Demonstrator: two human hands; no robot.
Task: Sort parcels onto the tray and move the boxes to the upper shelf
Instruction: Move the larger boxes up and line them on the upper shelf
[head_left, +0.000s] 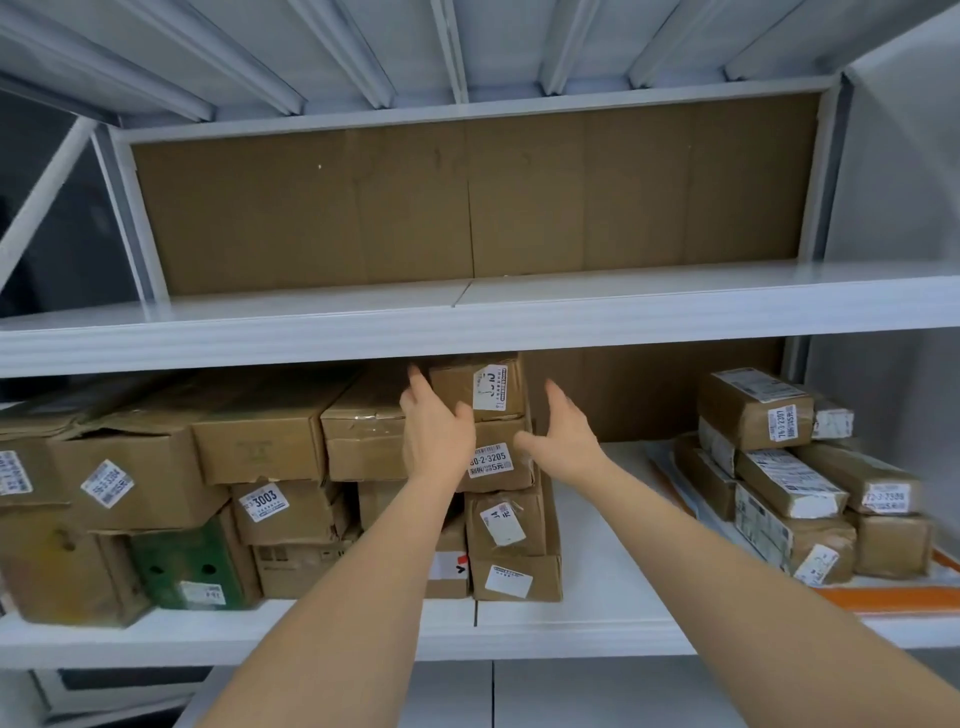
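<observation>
A stack of brown cardboard boxes stands in the middle of the lower shelf (597, 613). Its top box (485, 384) carries a white label and almost touches the upper shelf (519, 322). My left hand (434, 423) lies with straight fingers against that box's left side. My right hand (563, 428) is spread open just to the right of the stack, beside the labelled box (496, 460) underneath; I cannot tell if it touches. A pile of taped brown parcels (789, 467) lies on an orange and white tray (893, 597) at the right.
More cardboard boxes (260, 447) fill the left half of the lower shelf, stacked in two layers. Brown cardboard sheets (467, 208) line the back behind the upper shelf. White steel posts (826, 171) frame the rack at both sides.
</observation>
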